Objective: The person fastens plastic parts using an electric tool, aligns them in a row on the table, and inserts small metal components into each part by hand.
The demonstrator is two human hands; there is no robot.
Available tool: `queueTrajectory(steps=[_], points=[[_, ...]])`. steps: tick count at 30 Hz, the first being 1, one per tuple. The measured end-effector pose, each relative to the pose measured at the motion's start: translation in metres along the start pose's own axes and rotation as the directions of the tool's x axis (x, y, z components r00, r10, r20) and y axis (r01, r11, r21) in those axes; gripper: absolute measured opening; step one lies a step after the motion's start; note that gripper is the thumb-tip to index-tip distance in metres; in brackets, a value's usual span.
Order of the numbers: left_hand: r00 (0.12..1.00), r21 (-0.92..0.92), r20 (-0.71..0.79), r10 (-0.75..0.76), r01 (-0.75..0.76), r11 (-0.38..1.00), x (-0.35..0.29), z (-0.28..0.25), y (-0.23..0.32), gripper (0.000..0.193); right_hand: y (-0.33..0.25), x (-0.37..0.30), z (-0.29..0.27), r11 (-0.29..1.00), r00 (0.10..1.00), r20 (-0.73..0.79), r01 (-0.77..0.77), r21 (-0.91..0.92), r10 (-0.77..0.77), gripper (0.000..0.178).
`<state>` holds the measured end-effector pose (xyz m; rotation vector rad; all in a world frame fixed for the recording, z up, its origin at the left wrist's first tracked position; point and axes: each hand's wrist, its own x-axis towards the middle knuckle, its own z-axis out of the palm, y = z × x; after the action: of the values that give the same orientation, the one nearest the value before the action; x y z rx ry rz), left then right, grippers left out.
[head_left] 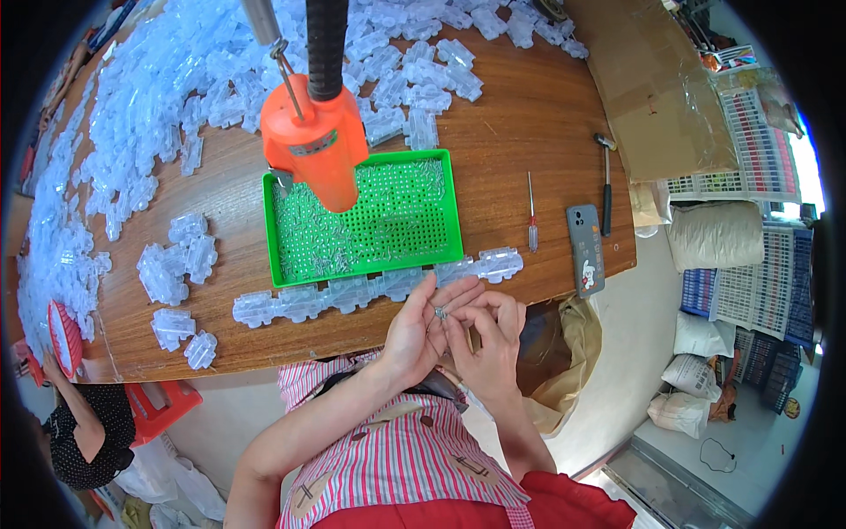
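Note:
Palm up and cupped, my left hand (411, 332) holds a few small silvery screws (441, 313) at the base of its fingers. Over that palm my right hand (487, 339) is closed in a pinch, its fingertips at the screws. A row of clear plastic pieces (348, 293) lies just beyond my hands, partly hidden by my left fingers. Behind the row sits a green perforated tray (455, 207) with many loose screws in it. Above the tray hangs an orange power screwdriver (310, 145), touched by neither hand.
Clear plastic pieces (203, 66) are heaped across the far and left table. Small groups (176, 264) lie nearer at left. A screwdriver (532, 216), phone (585, 251) and hammer (606, 185) lie at right, near a cardboard box (652, 97). Another person (88, 432) is at lower left.

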<state>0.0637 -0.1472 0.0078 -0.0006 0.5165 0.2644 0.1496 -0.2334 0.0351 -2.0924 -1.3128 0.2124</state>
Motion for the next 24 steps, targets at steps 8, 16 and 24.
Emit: queueTrajectory(steps=[8, 16, 24], points=[[0.986, 0.129, -0.145, -0.080, 0.099, 0.987, -0.005, -0.009, -0.001, 0.039, 0.021, -0.005, 0.004, 0.956, 0.983, -0.039, -0.163, 0.246, 0.178, 0.016], [0.976, 0.170, -0.149, -0.156, 0.181, 0.969, -0.005, -0.019, -0.003, 0.024, 0.022, -0.001, -0.002, 0.982, 0.993, -0.060, -0.095, 0.163, 0.106, 0.017], [0.983, 0.422, -0.182, 0.038, 0.043, 0.905, -0.008, -0.016, 0.001, 0.024, 0.018, 0.010, -0.005, 0.998, 0.998, 0.011, 0.060, 0.013, -0.060, 0.019]])
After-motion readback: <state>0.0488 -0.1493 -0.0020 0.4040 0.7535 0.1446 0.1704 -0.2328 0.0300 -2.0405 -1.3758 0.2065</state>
